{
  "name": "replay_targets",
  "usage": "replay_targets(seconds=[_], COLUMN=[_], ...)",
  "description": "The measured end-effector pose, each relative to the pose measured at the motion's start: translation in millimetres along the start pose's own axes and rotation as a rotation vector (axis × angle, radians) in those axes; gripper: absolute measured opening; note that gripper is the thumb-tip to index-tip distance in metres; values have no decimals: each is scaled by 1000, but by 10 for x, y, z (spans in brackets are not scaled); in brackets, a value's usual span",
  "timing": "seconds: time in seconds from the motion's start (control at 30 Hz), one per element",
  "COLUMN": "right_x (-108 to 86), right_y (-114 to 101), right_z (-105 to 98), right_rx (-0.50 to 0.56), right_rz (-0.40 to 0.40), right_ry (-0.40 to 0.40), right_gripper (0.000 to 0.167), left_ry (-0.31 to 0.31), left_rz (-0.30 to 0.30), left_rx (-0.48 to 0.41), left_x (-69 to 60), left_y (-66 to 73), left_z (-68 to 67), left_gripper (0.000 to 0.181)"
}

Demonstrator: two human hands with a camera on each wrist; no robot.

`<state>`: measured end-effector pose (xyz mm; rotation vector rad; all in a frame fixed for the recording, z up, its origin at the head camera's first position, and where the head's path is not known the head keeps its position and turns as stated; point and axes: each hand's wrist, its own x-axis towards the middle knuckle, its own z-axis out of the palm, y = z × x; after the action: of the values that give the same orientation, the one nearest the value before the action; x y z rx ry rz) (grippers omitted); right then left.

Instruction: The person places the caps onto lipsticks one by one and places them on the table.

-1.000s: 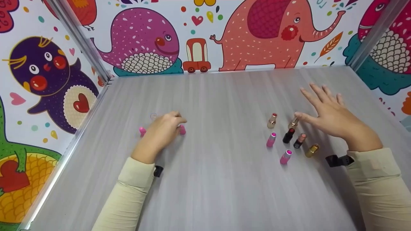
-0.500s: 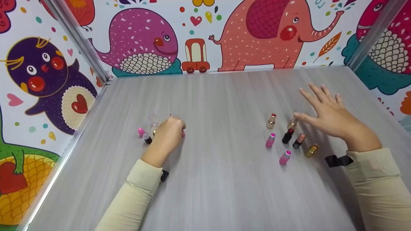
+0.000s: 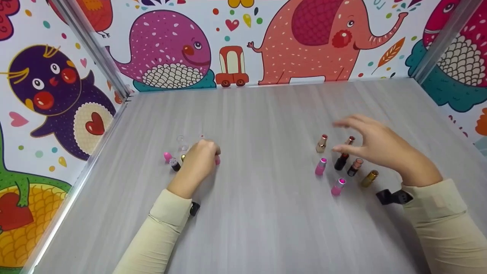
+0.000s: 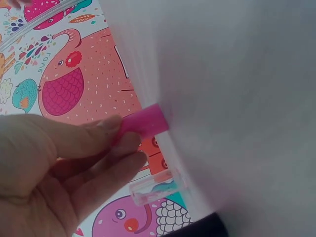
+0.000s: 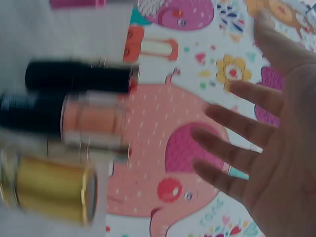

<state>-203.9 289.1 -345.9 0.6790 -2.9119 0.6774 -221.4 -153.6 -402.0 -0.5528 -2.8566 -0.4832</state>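
On the left of the table, my left hand (image 3: 199, 161) pinches a pink cap (image 4: 148, 121) between thumb and fingers; the left wrist view has its lower end at the table surface. A clear cap (image 4: 155, 187) stands beside it. My right hand (image 3: 388, 148) hovers with parted fingers over the lipsticks on the right, holding nothing. Nearest to it are a red lipstick in a black tube (image 3: 341, 163) and one in a gold tube (image 3: 322, 144). Two pink tubes (image 3: 320, 166), a peach lipstick (image 3: 355, 167) and a gold tube (image 3: 369, 179) stand close by.
Around my left hand are a pink piece (image 3: 167, 156), a small dark cap (image 3: 175, 164) and a clear cap (image 3: 181, 141). Printed panels (image 3: 266, 82) border the table (image 3: 258, 213) at the back and both sides.
My right hand has moved left and lower, its fingers now bent toward the lipsticks. My left hand shifted slightly right and down from the earliest frame, then stayed in place.
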Motion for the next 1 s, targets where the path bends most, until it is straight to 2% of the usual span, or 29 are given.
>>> replay_targets(seconds=[0.13,0.23,0.5,0.73,1.0], right_x=[26,44,68,68,87], right_y=[-90,-113,-163,-177,-173], right_z=[133,220,368,448,521], right_rx=[-27,-37,-85,-119,-173], right_rz=[-140,-186,-182,-211,-244], right_ry=[-28,-51,-96,-74,-45], right_gripper=[52,50,50,45,38], left_ry=[16,20,22,8,41], left_rz=[9,11,6,-8,53], left_rx=[0,-2,4,1,8], left_x=[1,0,-2,4,-12], left_y=[0,5,11,11,0], left_z=[8,12,11,13,18], left_gripper=[21,21,21,22,19])
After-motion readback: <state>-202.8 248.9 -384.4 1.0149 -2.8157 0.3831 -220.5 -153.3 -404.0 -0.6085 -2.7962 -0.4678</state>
